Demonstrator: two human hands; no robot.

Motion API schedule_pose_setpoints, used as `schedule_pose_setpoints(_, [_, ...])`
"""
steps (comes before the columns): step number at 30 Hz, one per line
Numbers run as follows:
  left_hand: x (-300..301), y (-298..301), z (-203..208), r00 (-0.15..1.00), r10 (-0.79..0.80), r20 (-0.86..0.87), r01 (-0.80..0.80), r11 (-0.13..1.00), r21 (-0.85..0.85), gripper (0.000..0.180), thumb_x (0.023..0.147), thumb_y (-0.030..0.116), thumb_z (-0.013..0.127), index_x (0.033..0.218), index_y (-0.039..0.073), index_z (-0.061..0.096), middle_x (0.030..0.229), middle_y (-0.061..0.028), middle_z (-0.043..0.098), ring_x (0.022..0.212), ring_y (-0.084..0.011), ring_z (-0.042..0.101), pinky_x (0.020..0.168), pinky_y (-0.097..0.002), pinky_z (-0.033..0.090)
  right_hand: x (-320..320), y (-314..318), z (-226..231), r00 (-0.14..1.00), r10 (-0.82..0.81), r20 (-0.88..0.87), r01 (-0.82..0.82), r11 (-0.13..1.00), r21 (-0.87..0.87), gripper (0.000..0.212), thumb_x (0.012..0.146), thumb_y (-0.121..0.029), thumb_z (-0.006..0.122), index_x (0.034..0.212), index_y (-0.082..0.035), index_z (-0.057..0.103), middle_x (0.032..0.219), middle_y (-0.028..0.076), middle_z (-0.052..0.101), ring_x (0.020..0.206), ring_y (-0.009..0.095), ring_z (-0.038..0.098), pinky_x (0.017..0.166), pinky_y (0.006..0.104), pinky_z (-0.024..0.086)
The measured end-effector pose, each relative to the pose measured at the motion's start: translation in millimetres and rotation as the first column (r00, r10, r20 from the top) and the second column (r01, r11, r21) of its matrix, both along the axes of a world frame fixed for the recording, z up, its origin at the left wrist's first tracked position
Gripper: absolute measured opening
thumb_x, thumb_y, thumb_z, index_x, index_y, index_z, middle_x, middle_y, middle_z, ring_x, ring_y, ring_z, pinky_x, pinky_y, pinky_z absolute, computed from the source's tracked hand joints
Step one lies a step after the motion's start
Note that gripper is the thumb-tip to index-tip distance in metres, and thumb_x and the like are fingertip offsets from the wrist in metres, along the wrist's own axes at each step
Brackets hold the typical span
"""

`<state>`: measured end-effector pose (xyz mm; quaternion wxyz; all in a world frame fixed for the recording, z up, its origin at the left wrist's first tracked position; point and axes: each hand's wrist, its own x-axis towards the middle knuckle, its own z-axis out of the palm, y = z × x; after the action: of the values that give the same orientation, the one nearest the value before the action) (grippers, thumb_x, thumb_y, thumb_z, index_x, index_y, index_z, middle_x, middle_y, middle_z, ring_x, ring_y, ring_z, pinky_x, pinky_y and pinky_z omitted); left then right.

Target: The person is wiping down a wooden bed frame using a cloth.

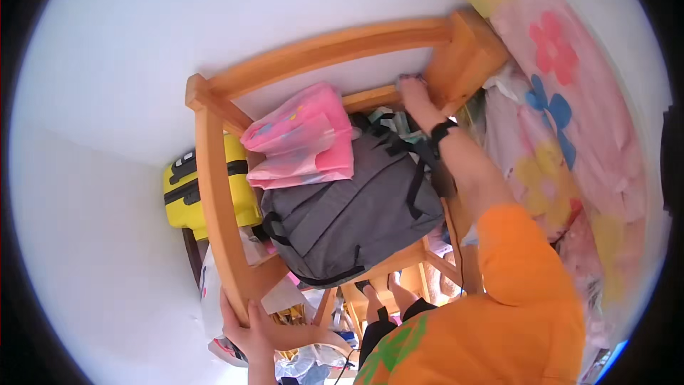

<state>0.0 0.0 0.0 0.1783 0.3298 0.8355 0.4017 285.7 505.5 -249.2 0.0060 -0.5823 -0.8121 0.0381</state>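
My left hand (249, 335) grips the lower end of a wooden rail (216, 192) on the left side of a wooden frame, thumb on one side and fingers on the other. My right arm reaches to the far right corner. There my right hand (413, 91) is closed at the low back rail (370, 98); something small and greyish shows at its fingers, too small to name. Between my arms a dark grey backpack (356, 207) lies inside the frame, with a folded pink plastic bag (303, 142) on top of its left part.
Left of the frame stands a yellow suitcase (242, 178) by the white wall. A curved upper rail (328, 50) spans the back to a thick wooden post (467, 57). A pink flowered curtain (577, 121) hangs at right. Below are wooden steps and several loose items.
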Motion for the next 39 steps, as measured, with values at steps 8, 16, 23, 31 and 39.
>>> schedule_pose_setpoints(8, [-9, 6, -6, 1.000, -0.009, -0.025, 0.011, 0.997, 0.078, 0.054, 0.083, 0.001, 0.058, 0.135, -0.004, 0.043, 0.114, -0.0159, 0.063, 0.098, -0.0221, 0.062, 0.088, -0.0319, 0.047, 17, -38, 2, 0.980, 0.102, -0.172, -0.021, 0.908, 0.418, 0.019, 0.082, -0.002, 0.051, 0.096, 0.005, 0.062, 0.100, 0.027, 0.062, 0.096, 0.035, 0.064, 0.081, 0.0426, 0.054])
schedule_pose_setpoints(16, [-10, 2, -8, 0.999, -0.051, 0.009, 0.049, 0.987, 0.153, 0.053, 0.082, 0.001, 0.060, 0.133, -0.005, 0.045, 0.111, -0.0177, 0.064, 0.095, -0.0206, 0.063, 0.085, -0.0311, 0.048, 30, -98, 78, 0.996, 0.081, -0.042, -0.072, 0.978, 0.194, 0.021, 0.080, -0.006, 0.053, 0.095, 0.003, 0.065, 0.109, 0.018, 0.061, 0.108, 0.033, 0.058, 0.085, 0.0441, 0.051])
schedule_pose_setpoints(23, [-6, -2, -3, 0.998, -0.052, -0.039, 0.056, 0.991, 0.118, 0.051, 0.083, 0.002, 0.060, 0.132, -0.004, 0.046, 0.107, -0.0183, 0.065, 0.092, -0.0211, 0.064, 0.084, -0.0314, 0.048, 58, -74, 164, 0.878, 0.066, 0.475, -0.391, 0.673, 0.628, 0.032, 0.080, -0.014, 0.052, 0.107, -0.002, 0.064, 0.111, 0.011, 0.058, 0.113, 0.029, 0.051, 0.110, 0.0429, 0.029])
schedule_pose_setpoints(31, [-13, -7, -14, 0.997, -0.057, -0.052, 0.065, 0.984, 0.164, 0.051, 0.083, 0.004, 0.061, 0.132, -0.003, 0.047, 0.112, -0.0206, 0.064, 0.100, -0.0279, 0.065, 0.086, -0.0338, 0.048, 62, -143, 51, 0.891, 0.135, 0.434, -0.214, 0.967, 0.137, 0.027, 0.086, -0.015, 0.055, 0.110, -0.012, 0.065, 0.118, 0.006, 0.060, 0.119, 0.024, 0.052, 0.100, 0.0396, 0.042])
schedule_pose_setpoints(39, [-16, -10, -19, 0.991, -0.091, -0.097, 0.106, 0.981, 0.164, 0.051, 0.085, 0.009, 0.063, 0.133, 0.002, 0.047, 0.111, -0.0232, 0.063, 0.101, -0.0349, 0.064, 0.084, -0.0368, 0.049, 35, -223, 162, 0.021, -0.662, -0.749, -0.494, 0.645, -0.583, 0.039, 0.095, -0.027, 0.057, 0.129, -0.010, 0.049, 0.120, 0.007, 0.059, 0.110, 0.023, 0.059, 0.091, 0.0475, 0.049])
